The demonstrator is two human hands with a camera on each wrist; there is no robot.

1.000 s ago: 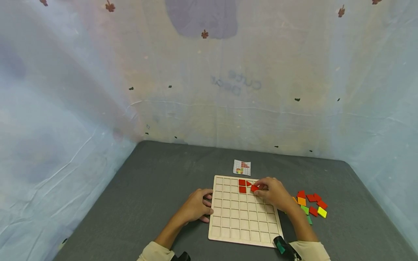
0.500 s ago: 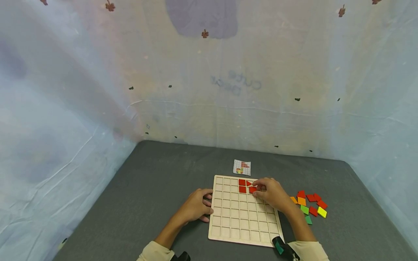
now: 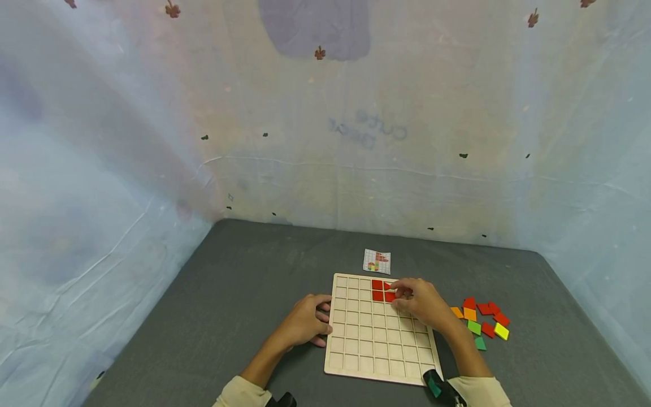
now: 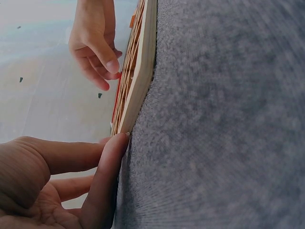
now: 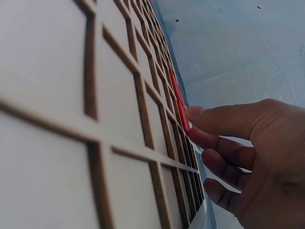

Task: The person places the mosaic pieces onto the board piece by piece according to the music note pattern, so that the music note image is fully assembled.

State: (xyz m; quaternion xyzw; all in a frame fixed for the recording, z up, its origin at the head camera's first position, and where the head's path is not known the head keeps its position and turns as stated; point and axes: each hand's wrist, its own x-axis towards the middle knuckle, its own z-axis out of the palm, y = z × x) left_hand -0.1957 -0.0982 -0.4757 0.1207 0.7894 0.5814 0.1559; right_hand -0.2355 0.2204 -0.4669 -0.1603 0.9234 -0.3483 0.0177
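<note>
The right hand [image 3: 421, 300] is over the upper part of a pale wooden grid board [image 3: 365, 339]. Its thumb and index finger pinch a red tile [image 3: 390, 297], which lies at a second-row cell. Two red square tiles, an upper one [image 3: 377, 284] and a lower one [image 3: 377, 295], sit to its left in neighbouring cells. Above the pinched tile is a red triangular tile [image 3: 386, 286], partly behind the index finger. The left hand [image 3: 304, 320] rests against the board's left edge, thumb and fingers spread along it; in the left wrist view its thumb [image 4: 107, 171] touches the side.
A small printed pattern card [image 3: 377, 262] lies just beyond the board. Right of the board are loose tiles: several red ones, including one [image 3: 487, 329], orange [image 3: 470, 314], green [image 3: 474, 327] and yellow [image 3: 501, 331]. A patterned sheet [image 3: 325, 141] hangs behind the grey table [image 3: 244, 271].
The right hand has shifted slightly left with the red tile, which has gone from tilted to lined up beside the lower red square. The left hand and board have stayed put.
</note>
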